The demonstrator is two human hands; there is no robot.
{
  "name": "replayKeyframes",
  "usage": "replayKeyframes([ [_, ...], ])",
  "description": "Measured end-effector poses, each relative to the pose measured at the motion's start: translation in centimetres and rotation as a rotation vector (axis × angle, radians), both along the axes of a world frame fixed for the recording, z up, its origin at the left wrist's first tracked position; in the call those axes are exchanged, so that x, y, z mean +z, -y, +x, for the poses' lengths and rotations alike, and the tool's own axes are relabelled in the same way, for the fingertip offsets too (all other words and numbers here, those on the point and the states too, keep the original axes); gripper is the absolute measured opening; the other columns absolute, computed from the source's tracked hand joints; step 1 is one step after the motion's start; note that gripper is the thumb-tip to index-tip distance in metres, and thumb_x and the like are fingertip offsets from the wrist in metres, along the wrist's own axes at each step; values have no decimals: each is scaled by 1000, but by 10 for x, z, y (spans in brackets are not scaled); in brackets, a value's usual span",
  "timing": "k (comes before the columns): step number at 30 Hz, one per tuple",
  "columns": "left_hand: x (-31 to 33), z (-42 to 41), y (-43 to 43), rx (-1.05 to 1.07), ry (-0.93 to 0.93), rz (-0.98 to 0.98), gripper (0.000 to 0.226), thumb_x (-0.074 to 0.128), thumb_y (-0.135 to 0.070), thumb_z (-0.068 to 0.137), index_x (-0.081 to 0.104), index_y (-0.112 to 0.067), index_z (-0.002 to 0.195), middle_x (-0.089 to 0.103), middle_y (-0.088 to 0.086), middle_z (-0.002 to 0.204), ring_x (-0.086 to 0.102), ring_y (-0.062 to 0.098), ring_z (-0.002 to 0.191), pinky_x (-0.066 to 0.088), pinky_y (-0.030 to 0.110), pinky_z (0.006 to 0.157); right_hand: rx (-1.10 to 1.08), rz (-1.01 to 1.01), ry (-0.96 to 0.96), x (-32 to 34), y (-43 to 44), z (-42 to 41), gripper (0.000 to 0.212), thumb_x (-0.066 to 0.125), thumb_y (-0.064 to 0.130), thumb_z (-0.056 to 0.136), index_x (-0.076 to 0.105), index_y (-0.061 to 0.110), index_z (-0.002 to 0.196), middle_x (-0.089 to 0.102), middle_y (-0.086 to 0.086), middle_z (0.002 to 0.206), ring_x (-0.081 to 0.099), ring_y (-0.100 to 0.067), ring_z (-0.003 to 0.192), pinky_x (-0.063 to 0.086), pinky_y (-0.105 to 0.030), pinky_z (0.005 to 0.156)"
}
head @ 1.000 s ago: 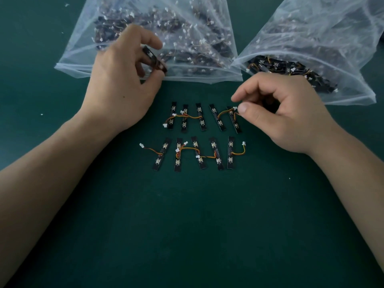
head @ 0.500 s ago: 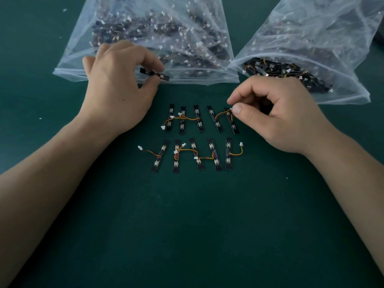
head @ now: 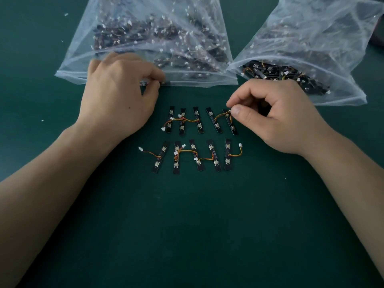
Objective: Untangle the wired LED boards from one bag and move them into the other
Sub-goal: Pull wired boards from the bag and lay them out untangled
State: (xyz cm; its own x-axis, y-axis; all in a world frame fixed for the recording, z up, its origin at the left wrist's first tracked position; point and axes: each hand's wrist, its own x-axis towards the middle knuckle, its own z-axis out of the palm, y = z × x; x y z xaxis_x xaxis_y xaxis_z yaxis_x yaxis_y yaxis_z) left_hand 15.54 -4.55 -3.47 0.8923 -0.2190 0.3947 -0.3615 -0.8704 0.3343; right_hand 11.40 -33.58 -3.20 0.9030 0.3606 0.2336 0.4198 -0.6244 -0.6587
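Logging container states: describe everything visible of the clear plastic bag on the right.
The right bag is clear, crinkled plastic with a zip strip along its mouth, lying on the green table. The mouth faces the person and gapes, showing tangled black LED boards with orange-yellow wires and white connectors. The right hand overlaps its near edge; contact cannot be told.

Dim, even light with soft shadows; faint glare on the far clear plastic bags (head: 149,28); wide-angle bending at the edges.

Left grip (head: 118,96), centre-left, pinches a board (head: 165,83); right grip (head: 278,117), centre-right, pinches a wire (head: 221,115); both forearms enter from the lower corners.
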Motion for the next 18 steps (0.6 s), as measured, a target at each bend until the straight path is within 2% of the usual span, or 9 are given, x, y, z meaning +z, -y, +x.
replayKeyframes([
  [3, -6, 2, -1, 51, 9, 56, 27, 56, -28, 102, 75, -29, 121, 69, -6, 132, 53, 32, 125, 27, 42, 99, 1, -3, 4, 0, -1, 0, 6, 67, 28, 96, 72, 31, 98, 69, 16, 89, 65, -14, 76, 46, -13, 66],
  [5, -10, 2, -2, 81, 13, 73, 32, 52, -27, 103, 71, -29, 129, 62, -8, 144, 45, 33, 134, 21, 41, 99, 0, -4, 6, 0, -1, 0, 6, 67, 28, 96, 72, 31, 98, 70, 16, 89, 65, -14, 76, 46, -13, 65],
  [7, -11, 4, -3, 100, 9, 65, 36, 50, -26, 104, 68, -30, 135, 58, -6, 146, 40, 33, 138, 19, 43, 100, -2, -5, 2, 0, -1, 0, 6, 67, 28, 96, 72, 31, 98, 70, 17, 88, 65, -14, 76, 45, -12, 65],
  [11, -11, 8, -9, 129, 21, 44, 30, 53, -28, 102, 67, -32, 129, 59, 3, 132, 43, 35, 129, 18, 42, 96, -4, -11, -5, 0, -1, 0, 7, 67, 28, 96, 73, 29, 98, 70, 17, 87, 65, -13, 76, 45, -11, 65],
  [14, -8, 12, -14, 169, 54, 24, 20, 60, -39, 98, 67, -33, 115, 63, 1, 117, 50, 32, 118, 20, 43, 93, -6, -16, -3, 0, -1, 0, 7, 66, 29, 96, 73, 30, 98, 70, 17, 87, 65, -14, 75, 46, -13, 65],
  [16, -6, 14, -16, 191, 71, -17, 15, 66, -42, 92, 63, -33, 103, 63, -7, 96, 55, 25, 100, 19, 41, 89, -7, -19, -1, 0, -1, 0, 7, 66, 29, 96, 73, 31, 97, 70, 16, 88, 65, -14, 76, 47, -15, 65],
  [18, -5, 16, -17, 200, 58, -69, 12, 69, -37, 88, 58, -32, 93, 57, -12, 75, 52, 15, 78, 19, 38, 87, -7, -22, 4, 1, -1, 0, 7, 66, 30, 97, 72, 31, 97, 70, 17, 87, 65, -14, 76, 47, -15, 65],
])
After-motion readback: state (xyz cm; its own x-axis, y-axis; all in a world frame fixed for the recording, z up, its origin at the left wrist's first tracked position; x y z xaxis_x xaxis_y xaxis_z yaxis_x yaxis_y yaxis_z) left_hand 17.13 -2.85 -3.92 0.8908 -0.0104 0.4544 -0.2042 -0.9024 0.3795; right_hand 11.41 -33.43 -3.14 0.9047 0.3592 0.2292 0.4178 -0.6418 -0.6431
